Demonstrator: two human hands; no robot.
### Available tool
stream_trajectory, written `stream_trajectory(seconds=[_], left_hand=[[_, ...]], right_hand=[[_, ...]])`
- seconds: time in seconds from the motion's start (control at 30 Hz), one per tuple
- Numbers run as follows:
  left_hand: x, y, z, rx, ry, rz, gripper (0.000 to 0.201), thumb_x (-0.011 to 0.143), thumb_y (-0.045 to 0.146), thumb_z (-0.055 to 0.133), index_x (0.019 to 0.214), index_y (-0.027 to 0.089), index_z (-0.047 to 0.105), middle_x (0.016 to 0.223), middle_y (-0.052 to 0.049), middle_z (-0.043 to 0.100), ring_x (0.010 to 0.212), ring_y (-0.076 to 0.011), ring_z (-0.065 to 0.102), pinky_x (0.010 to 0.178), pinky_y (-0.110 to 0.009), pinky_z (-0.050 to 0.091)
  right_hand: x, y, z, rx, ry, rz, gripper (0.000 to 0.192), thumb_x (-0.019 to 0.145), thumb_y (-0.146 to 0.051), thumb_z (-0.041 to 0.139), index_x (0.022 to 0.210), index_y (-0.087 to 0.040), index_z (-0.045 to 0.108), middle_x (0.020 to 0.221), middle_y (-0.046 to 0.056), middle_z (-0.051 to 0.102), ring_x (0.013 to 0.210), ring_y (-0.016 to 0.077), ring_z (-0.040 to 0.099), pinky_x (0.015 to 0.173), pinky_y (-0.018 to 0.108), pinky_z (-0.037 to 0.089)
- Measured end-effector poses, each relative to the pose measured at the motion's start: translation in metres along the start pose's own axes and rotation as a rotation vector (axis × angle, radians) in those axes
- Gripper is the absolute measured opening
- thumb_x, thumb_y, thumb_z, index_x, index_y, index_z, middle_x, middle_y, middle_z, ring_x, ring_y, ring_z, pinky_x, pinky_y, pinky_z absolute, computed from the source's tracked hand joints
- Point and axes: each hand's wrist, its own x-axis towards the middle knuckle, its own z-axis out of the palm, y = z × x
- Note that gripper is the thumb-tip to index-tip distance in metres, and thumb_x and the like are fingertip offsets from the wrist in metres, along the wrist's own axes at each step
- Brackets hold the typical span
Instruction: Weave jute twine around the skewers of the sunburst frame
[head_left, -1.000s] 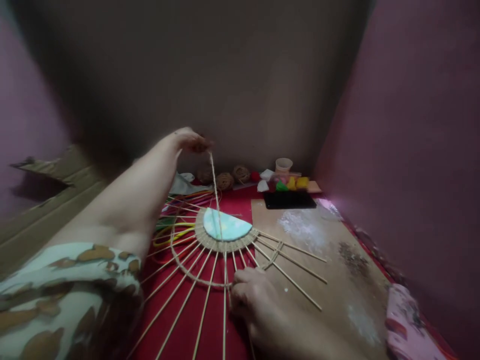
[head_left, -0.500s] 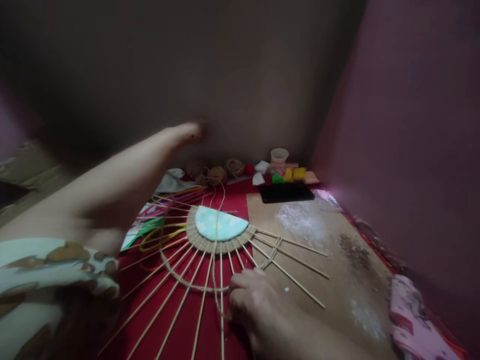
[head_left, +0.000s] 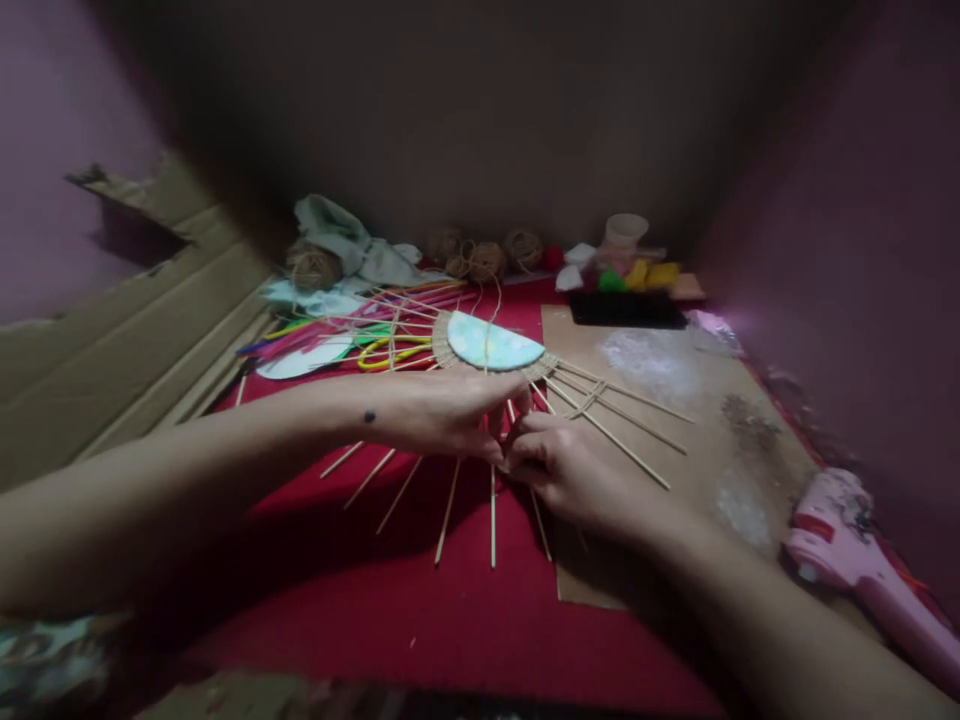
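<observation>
A fan of thin wooden sticks (head_left: 493,520) spreads from a woven half-ring around a light blue half-disc (head_left: 491,343) on the red cloth (head_left: 450,620). A strand of twine (head_left: 487,310) runs from a twine ball (head_left: 487,262) at the back, over the disc, to my fingers. My left hand (head_left: 439,410) reaches in from the left and pinches the twine over the middle sticks. My right hand (head_left: 562,470) lies against it fingertip to fingertip, fingers curled on the same twine at the sticks. The exact grip is blurred.
Torn cardboard (head_left: 112,340) leans at the left. A pink glue gun (head_left: 862,560) lies at the right edge on a brown board (head_left: 675,420). At the back are a black slab (head_left: 626,310), a cup (head_left: 626,230), coloured bits, yellow scissors (head_left: 394,352) and a grey cloth (head_left: 337,240).
My left hand came down from high at the back, where it pulled the twine taut, to meet the right hand at the sticks. The view tilted down and drew back.
</observation>
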Motion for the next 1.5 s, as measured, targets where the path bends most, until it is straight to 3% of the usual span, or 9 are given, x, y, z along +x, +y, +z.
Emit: stream_trajectory(seconds=[0.17, 0.33, 0.47, 0.6, 0.9, 0.97, 1.1, 1.17, 1.5], left_hand=[[-0.013, -0.009, 0.031, 0.157, 0.199, -0.060, 0.016, 0.086, 0.030, 0.055, 0.083, 0.016, 0.061, 0.076, -0.002, 0.059, 0.064, -0.0100, 0.048, 0.058, -0.021, 0.034], [-0.019, -0.017, 0.042, -0.063, 0.373, -0.185, 0.024, 0.084, 0.035, 0.055, 0.076, 0.014, 0.064, 0.065, 0.001, 0.055, 0.062, -0.0091, 0.047, 0.059, -0.020, 0.035], [-0.025, -0.022, 0.040, -0.214, 0.377, -0.316, 0.031, 0.083, 0.041, 0.052, 0.072, 0.013, 0.062, 0.060, 0.002, 0.050, 0.057, -0.0086, 0.043, 0.054, -0.021, 0.032], [-0.026, -0.023, 0.040, -0.155, 0.413, -0.392, 0.032, 0.082, 0.039, 0.051, 0.064, 0.014, 0.058, 0.054, 0.004, 0.041, 0.052, -0.0075, 0.035, 0.049, -0.021, 0.026], [-0.030, -0.027, 0.045, -0.061, 0.486, -0.428, 0.020, 0.081, 0.033, 0.050, 0.082, 0.016, 0.062, 0.061, 0.002, 0.054, 0.057, -0.0094, 0.047, 0.053, -0.019, 0.033], [-0.031, -0.030, 0.046, -0.069, 0.459, -0.431, 0.020, 0.083, 0.032, 0.048, 0.084, 0.017, 0.062, 0.056, 0.003, 0.054, 0.053, -0.0090, 0.048, 0.052, -0.019, 0.034], [-0.029, -0.036, 0.049, -0.020, 0.455, -0.404, 0.019, 0.083, 0.029, 0.046, 0.084, 0.018, 0.062, 0.060, 0.002, 0.059, 0.056, -0.0096, 0.053, 0.054, -0.020, 0.036], [-0.028, -0.037, 0.050, -0.001, 0.447, -0.407, 0.019, 0.082, 0.027, 0.045, 0.083, 0.018, 0.062, 0.061, 0.001, 0.061, 0.056, -0.0098, 0.055, 0.054, -0.020, 0.036], [-0.027, -0.033, 0.051, 0.116, 0.493, -0.388, 0.018, 0.077, 0.017, 0.046, 0.081, 0.018, 0.064, 0.069, -0.001, 0.062, 0.063, -0.0125, 0.054, 0.058, -0.024, 0.036]], right_hand=[[0.001, 0.001, 0.000, -0.039, -0.010, -0.038, 0.019, 0.079, -0.005, 0.057, 0.064, -0.017, 0.062, 0.076, 0.003, 0.057, 0.071, 0.0132, 0.052, 0.065, 0.028, 0.041], [0.000, -0.002, -0.010, -0.006, 0.104, -0.076, 0.013, 0.077, -0.007, 0.060, 0.083, -0.018, 0.064, 0.087, 0.003, 0.057, 0.080, 0.0146, 0.054, 0.070, 0.028, 0.044], [0.003, 0.001, -0.024, -0.028, 0.243, -0.038, 0.021, 0.076, 0.000, 0.054, 0.081, -0.019, 0.063, 0.086, 0.003, 0.057, 0.080, 0.0152, 0.054, 0.071, 0.030, 0.044], [0.006, 0.010, -0.025, -0.145, 0.189, 0.032, 0.021, 0.073, 0.002, 0.055, 0.076, -0.018, 0.062, 0.083, 0.004, 0.057, 0.079, 0.0169, 0.053, 0.070, 0.032, 0.043], [0.006, 0.011, -0.027, -0.202, 0.160, 0.065, 0.028, 0.068, 0.007, 0.050, 0.073, -0.018, 0.063, 0.080, 0.005, 0.062, 0.082, 0.0194, 0.054, 0.073, 0.034, 0.043], [0.005, 0.010, -0.032, -0.216, 0.234, 0.072, 0.031, 0.067, 0.007, 0.048, 0.073, -0.018, 0.064, 0.081, 0.005, 0.063, 0.082, 0.0190, 0.055, 0.072, 0.033, 0.043], [0.001, 0.004, -0.040, -0.236, 0.566, 0.120, 0.031, 0.070, 0.002, 0.044, 0.078, -0.019, 0.065, 0.078, 0.003, 0.065, 0.076, 0.0171, 0.057, 0.068, 0.031, 0.043], [0.000, -0.001, -0.039, -0.211, 0.659, 0.112, 0.027, 0.073, -0.001, 0.045, 0.077, -0.019, 0.065, 0.077, 0.002, 0.065, 0.075, 0.0163, 0.059, 0.067, 0.030, 0.044], [0.000, -0.015, -0.028, -0.158, 0.669, 0.087, 0.026, 0.077, -0.003, 0.046, 0.080, -0.022, 0.064, 0.079, 0.002, 0.066, 0.079, 0.0173, 0.060, 0.070, 0.032, 0.044]])
